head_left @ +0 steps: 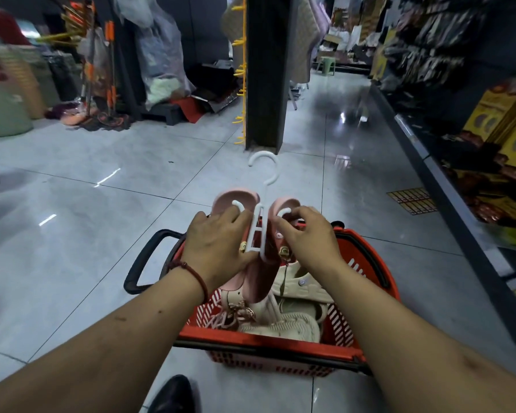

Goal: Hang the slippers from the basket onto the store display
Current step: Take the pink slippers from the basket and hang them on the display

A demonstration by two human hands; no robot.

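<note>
A red plastic basket point(268, 348) sits on the grey tiled floor point(87, 204), just beyond the toe of a black shoe point(173, 393). Its black handle point(142, 263) folds out to the left. Inside lie cream slippers point(283, 326) with a knitted look, some on pale hangers.

Above the far half of the basket, both hands hold up a pair of pink slippers point(258, 283). They are smooth and rounded with small charms on the uppers. The pair hangs on a white hanger point(257, 231), heels toward the viewer and toes pointing away. The hanger's open hook sticks up and away, free of everything.

The left hand point(218, 248), with a dark red bracelet point(191, 271) at the wrist, curls over the left slipper, its thumb pressed to the hanger's lower bar. The right hand point(307, 236) pinches the right slipper's upper beside the hanger's curled right arm. Both forearms reach in from the near corners.

Beyond the hook, a dark pillar point(265, 70) stands mid-floor with a yellow hook strip point(241, 73) down its left edge, its prongs bare. Dark shelves point(465, 93) of packaged goods line the right side. On the far left are blurred mops point(108, 84) and bagged stock. A green stool point(325, 65) stands far down the aisle.
</note>
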